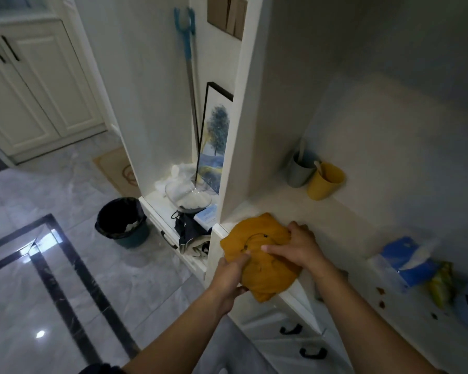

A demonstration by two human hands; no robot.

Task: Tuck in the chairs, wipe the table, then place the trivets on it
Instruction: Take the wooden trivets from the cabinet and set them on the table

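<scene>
Gripping orange cloth (257,233) with both hands at near-left corner of counter (335,228). Left hand (231,278) off counter edge, fingers curled, pinching cloth's near-left side. Right hand (299,247) on top, fingers bent round bunched fabric, forefinger stretched flat. Cloth overhangs near edge above drawers (289,330), far tip just beside partition (241,130). Cups (324,180) well apart at far wall. Tissue pack (408,263) to right. Bin (122,222) left on floor (38,306), open room around it.
</scene>
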